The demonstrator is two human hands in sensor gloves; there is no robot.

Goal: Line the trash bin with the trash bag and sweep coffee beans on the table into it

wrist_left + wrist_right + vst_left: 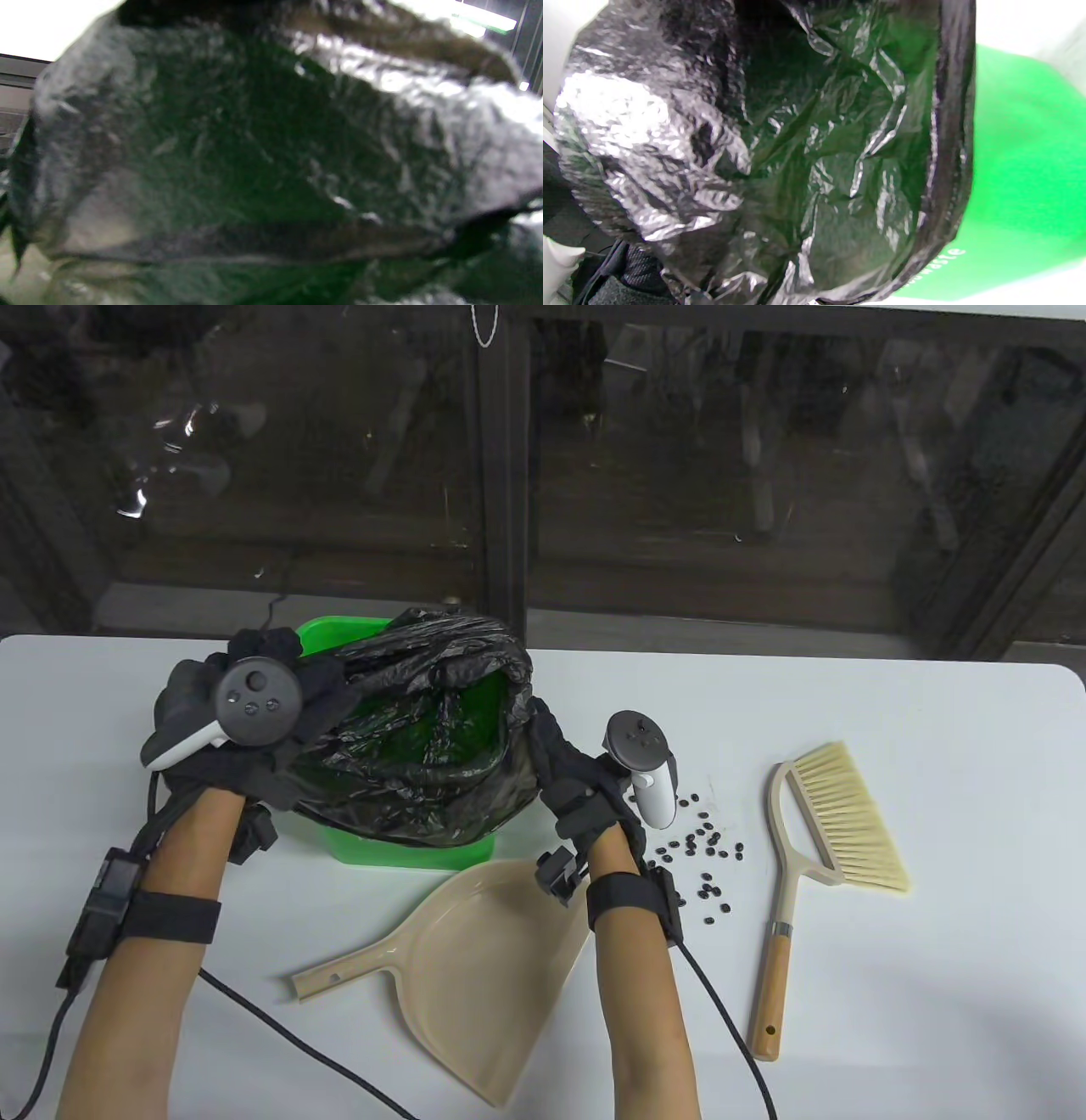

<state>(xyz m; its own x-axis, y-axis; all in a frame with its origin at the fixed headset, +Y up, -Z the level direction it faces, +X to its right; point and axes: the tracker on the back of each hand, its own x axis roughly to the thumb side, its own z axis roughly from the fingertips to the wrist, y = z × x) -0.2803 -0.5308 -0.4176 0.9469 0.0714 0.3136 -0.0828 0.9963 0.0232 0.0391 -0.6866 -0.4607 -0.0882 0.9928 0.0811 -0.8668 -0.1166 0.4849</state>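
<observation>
Black bag (pixel 424 729) half over the green bin (pixel 399 853), both hands (pixel 246 729) (pixel 577 793) gripping its rim. Next: stretch it over the far edge; beans (pixel 704 848) unswept.

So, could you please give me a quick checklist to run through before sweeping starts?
1. Trash bag inside green bin: ok.
2. Bag folded over the whole rim: not ok, far-left corner bare.
3. Left hand and right hand on the bag's edge: ok.
4. Dustpan and brush free on the table: ok.
5. Coffee beans in one cluster: ok.
6. Bag free of tears: cannot tell.
</observation>
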